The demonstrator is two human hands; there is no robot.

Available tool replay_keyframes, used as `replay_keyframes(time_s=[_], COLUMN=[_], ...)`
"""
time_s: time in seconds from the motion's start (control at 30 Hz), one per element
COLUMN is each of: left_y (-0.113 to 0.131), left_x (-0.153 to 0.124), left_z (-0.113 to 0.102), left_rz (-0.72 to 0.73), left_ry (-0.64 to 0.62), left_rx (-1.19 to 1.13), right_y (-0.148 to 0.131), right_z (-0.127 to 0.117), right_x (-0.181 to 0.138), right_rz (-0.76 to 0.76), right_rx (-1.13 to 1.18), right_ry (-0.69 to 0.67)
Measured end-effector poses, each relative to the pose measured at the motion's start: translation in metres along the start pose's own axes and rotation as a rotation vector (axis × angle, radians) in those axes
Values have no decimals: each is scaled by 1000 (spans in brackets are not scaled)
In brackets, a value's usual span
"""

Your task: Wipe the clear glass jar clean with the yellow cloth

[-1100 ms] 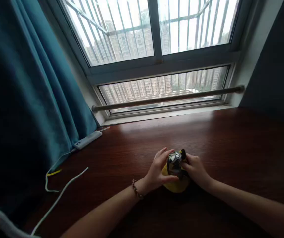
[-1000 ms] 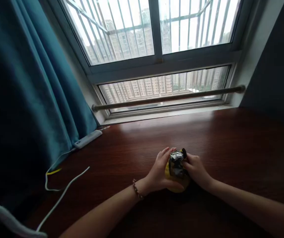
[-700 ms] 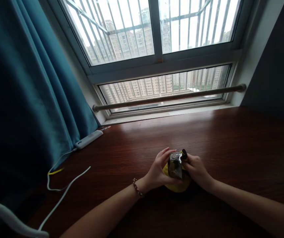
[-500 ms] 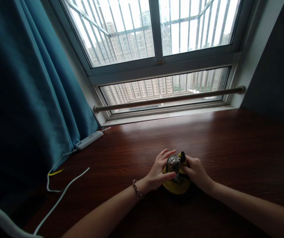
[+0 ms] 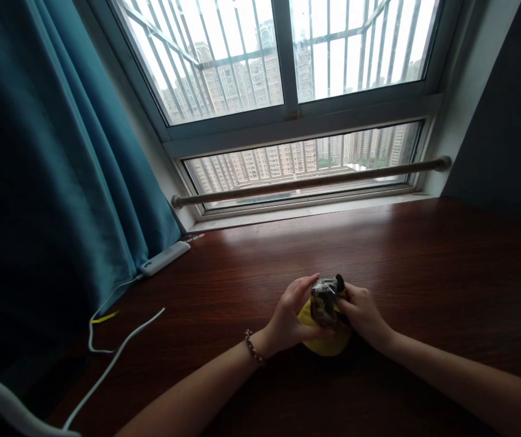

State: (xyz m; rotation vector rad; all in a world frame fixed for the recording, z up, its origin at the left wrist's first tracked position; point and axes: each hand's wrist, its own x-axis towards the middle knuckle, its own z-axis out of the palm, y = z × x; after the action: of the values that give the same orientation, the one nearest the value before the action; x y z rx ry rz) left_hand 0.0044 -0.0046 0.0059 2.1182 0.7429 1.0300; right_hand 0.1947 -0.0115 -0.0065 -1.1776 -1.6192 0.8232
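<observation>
A small yellow pouch-like object (image 5: 325, 343) rests on the dark wooden surface (image 5: 424, 273) in the lower middle of the head view. On top of it sits a crinkled, shiny dark wrapper or packet (image 5: 323, 300). My left hand (image 5: 291, 315), with a beaded bracelet at the wrist, grips the packet from the left, thumb underneath. My right hand (image 5: 364, 313) pinches it from the right, near a small black tip at its top. What is inside the packet cannot be made out.
A teal curtain (image 5: 51, 170) hangs at the left. Beside it lie a white power strip (image 5: 164, 258) and a white cable (image 5: 115, 358) trailing toward me. A barred window with a horizontal rod (image 5: 310, 181) closes off the far edge.
My hands stay on the packet, working it slightly; my left fingers have curled more tightly around it. The camera has shifted a little.
</observation>
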Motion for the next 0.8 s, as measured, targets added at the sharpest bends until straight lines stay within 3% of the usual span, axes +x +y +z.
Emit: replay_keyframes(time_s=[0.2, 0.4, 0.6, 0.8], left_y=[-2, -4, -6, -7], left_x=[5, 4, -1, 3], left_z=[-8, -3, 4, -3], left_rz=[-68, -47, -15, -60], left_ry=[-82, -132, -9, -24], left_rx=[-44, 10, 30, -57], right_y=[-8, -5, -1, -1], right_z=[1, 2, 2, 2], right_x=[-5, -2, 1, -2], right_rz=[-27, -22, 8, -10], right_rx=[27, 10, -16, -2], right_ry=[-37, -5, 10, -33])
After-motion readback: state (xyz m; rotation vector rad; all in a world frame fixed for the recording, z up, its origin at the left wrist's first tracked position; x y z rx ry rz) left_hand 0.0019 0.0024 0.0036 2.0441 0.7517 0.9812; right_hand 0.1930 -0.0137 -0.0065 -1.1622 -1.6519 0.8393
